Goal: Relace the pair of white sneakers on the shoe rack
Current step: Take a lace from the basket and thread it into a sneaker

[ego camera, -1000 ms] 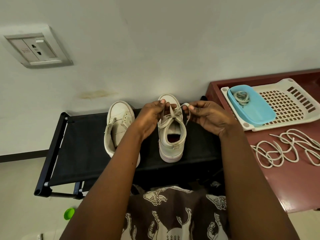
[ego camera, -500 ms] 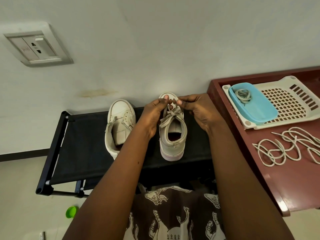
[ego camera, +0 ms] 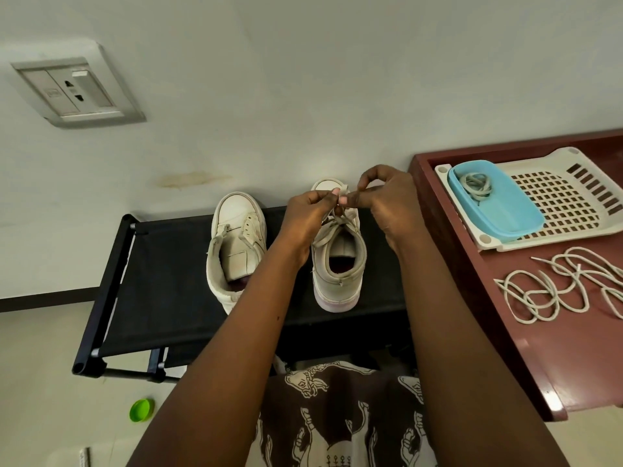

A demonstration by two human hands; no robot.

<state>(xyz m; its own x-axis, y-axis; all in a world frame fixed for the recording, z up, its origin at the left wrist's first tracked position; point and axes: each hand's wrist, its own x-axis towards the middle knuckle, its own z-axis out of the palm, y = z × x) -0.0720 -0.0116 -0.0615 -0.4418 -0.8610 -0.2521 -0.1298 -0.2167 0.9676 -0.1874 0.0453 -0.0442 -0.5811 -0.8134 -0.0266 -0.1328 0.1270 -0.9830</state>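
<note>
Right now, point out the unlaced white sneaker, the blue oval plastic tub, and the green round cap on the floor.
unlaced white sneaker (ego camera: 236, 210), head view, on its toe cap.
blue oval plastic tub (ego camera: 505, 214), head view, on its bare inside floor.
green round cap (ego camera: 141, 410), head view, on its centre.

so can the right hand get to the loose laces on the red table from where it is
Probably yes: the right hand is pinching the lace on the right sneaker, but the loose laces lie uncovered beside that arm.
</note>
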